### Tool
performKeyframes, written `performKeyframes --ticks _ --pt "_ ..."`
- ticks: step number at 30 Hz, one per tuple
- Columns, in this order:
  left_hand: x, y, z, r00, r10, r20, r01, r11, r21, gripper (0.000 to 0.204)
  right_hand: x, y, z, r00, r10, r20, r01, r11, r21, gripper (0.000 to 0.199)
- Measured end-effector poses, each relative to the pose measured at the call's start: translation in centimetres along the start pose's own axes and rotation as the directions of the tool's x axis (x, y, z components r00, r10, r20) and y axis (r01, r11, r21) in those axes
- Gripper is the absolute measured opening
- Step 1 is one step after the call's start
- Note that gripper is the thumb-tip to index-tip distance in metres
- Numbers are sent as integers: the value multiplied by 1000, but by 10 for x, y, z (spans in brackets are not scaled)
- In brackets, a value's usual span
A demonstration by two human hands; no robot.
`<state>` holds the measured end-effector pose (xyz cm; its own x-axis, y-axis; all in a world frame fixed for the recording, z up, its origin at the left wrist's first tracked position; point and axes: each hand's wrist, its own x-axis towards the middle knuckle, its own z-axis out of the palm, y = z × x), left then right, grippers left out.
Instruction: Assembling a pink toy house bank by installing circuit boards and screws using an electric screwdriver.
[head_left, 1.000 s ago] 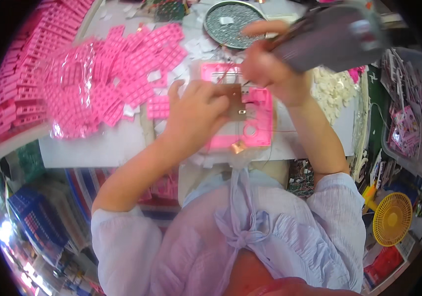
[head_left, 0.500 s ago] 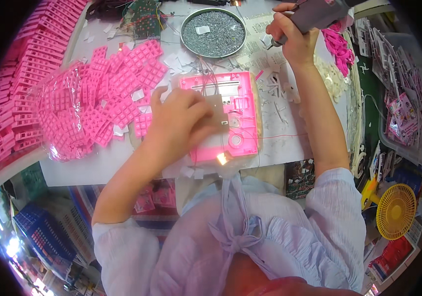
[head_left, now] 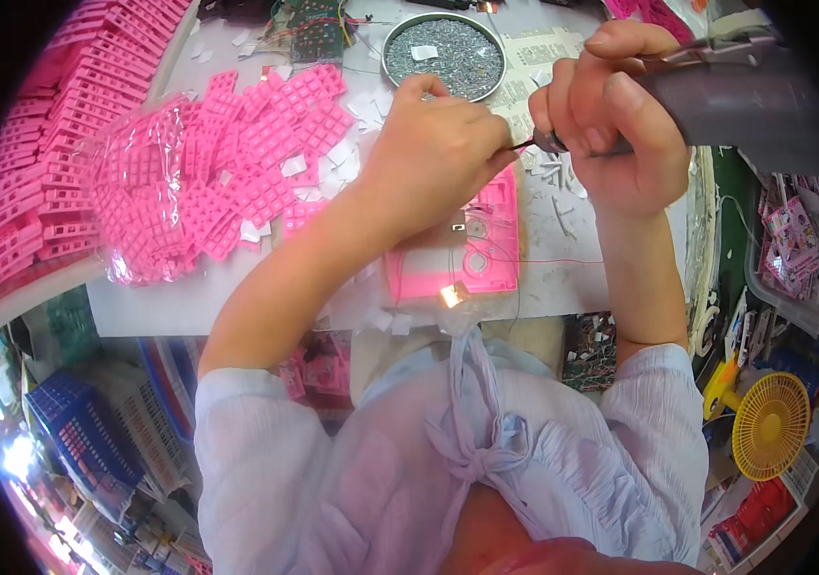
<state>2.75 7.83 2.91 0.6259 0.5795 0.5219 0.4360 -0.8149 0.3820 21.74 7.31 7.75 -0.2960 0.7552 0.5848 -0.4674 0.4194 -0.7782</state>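
My right hand (head_left: 620, 129) is wrapped round a dark power screwdriver (head_left: 730, 105), its thin bit pointing left. At the bit's tip, the fingers of my left hand (head_left: 443, 158) are pinched together; whatever they hold, if anything, is too small to make out. Below my left hand lies a pink plastic housing (head_left: 497, 276) with thin wires and a round ring in it. My hand and forearm hide its upper left part. Just beyond my left hand stands a round metal dish (head_left: 387, 72) full of small grey screws (head_left: 457, 67).
Pink keypad-like grid pieces (head_left: 270, 129) are heaped at the left, some in a clear plastic bag (head_left: 136, 192). Stacked pink parts (head_left: 64, 115) line the far left. A green circuit board (head_left: 313, 34) lies at the back. At the right are a plastic bin (head_left: 793, 297) and a yellow fan (head_left: 770, 426).
My left hand has left the grey board in the housing and moved up and right to the screwdriver's bit. My right hand has brought the screwdriver lower and nearer. The view has shifted slightly.
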Motion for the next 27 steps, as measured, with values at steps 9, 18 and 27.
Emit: performKeyframes --ticks 9,18,27 --pt "-50 15 -9 936 -303 -179 203 881 -427 12 0 -5 35 991 -57 122 33 982 187 41" --pt "-67 25 -26 957 -216 -193 165 955 -248 10 5 3 52 982 14 189 -58 971 231 41" --pt "-76 11 -39 997 -71 16 72 997 -42 19 -21 26 71 967 251 37 -253 965 64 27"
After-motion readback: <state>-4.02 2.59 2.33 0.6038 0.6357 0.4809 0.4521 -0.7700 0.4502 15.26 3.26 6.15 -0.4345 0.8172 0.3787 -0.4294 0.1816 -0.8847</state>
